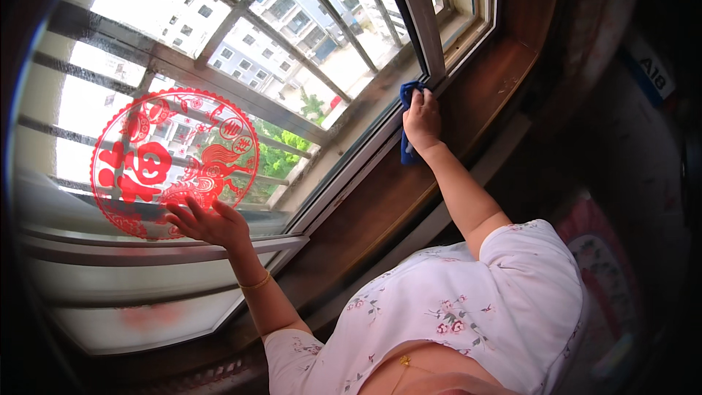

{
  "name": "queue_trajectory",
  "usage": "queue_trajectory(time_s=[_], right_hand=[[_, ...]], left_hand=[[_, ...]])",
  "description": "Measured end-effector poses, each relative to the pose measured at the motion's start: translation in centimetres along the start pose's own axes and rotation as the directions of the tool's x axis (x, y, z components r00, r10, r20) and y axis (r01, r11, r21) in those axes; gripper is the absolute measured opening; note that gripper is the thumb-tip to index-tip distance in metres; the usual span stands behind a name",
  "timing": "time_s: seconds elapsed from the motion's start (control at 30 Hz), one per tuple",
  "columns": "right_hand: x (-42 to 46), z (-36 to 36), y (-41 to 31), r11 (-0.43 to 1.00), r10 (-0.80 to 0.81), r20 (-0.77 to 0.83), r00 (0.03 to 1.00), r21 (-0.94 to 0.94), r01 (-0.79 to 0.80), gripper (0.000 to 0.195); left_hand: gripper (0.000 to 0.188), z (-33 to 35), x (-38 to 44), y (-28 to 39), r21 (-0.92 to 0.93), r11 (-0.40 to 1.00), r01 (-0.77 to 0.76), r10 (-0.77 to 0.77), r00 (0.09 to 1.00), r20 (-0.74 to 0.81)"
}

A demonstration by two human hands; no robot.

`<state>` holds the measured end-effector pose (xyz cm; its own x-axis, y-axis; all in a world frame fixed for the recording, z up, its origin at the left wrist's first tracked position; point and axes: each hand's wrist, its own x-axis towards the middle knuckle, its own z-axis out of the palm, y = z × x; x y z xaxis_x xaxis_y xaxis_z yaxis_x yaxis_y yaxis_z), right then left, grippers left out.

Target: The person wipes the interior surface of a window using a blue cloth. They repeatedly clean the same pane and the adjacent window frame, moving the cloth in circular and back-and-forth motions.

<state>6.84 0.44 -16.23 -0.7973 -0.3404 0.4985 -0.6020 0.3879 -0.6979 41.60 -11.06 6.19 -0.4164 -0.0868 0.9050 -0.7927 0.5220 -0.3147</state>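
Observation:
My right hand (422, 120) is closed on a blue cloth (407, 153), part of which hangs below the fingers. The cloth is against the lower corner of the window frame (436, 60), beside the brown sill. My left hand (211, 225) is raised in front of the window glass (285, 175) with its fingers spread and nothing in them. It overlaps the lower edge of a round red paper-cut decoration (175, 159) on the pane; whether the fingertips touch the glass cannot be told.
A dark brown wooden windowsill (378, 192) runs diagonally below the frame. Metal bars (296, 52) stand outside the glass, with buildings and greenery beyond. A second window section (463, 5) lies at upper right. A pink patterned item (598, 252) is dim at right.

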Motion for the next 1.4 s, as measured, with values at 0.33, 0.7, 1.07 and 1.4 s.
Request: queue_trajectory(time_s=[0.33,0.7,1.07,1.4], right_hand=[[3.0,0.2,-1.3,0.994,-0.042,-0.194,0.98,0.095,0.061,0.041],[-9.3,-5.8,-9.0,0.239,-0.553,0.828,0.095,0.266,-0.934,0.042],[-6.5,-12.5,-3.7,-0.107,-0.63,0.714,-0.305,-0.469,-0.877,0.057],[-5.1,-13.1,-1.0,-0.255,-0.561,0.824,-0.079,-0.263,-0.931,0.093]], left_hand=[[0.051,-0.4,0.6,0.5,-0.022,1.0,-0.01,0.01,1.0,0.004],[0.047,-4.5,-6.2,9.7,-0.51,0.71,0.486,-0.45,0.87,0.203],[0.041,-6.1,-9.4,21.5,-0.077,-0.736,0.673,0.031,0.147,0.989],[0.04,-6.7,-6.0,23.9,0.003,-0.991,0.133,0.015,0.092,0.996]])
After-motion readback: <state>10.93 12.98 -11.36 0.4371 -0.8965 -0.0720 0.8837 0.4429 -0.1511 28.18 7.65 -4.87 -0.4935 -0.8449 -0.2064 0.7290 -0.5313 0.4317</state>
